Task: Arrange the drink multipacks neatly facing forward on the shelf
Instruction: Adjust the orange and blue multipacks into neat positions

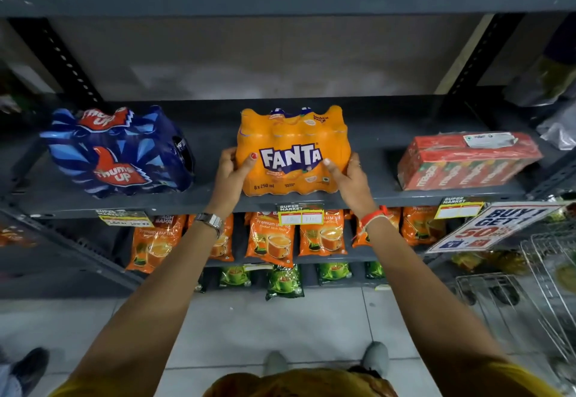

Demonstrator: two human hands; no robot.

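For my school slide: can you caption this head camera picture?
Both hands, left hand and right hand, grip the Fanta multipack between the Thums Up pack and the red juice pack.

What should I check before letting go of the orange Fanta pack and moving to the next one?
1. Orange shrink-wrapped Fanta multipack label faces forward: ok.
2. Left hand and right hand grip on both sides: ok.
3. Pack seated flat on the grey metal shelf: cannot tell.
4. Blue Thums Up multipack square to front: not ok, angled.
5. Red Maaza carton pack square to front: not ok, skewed.
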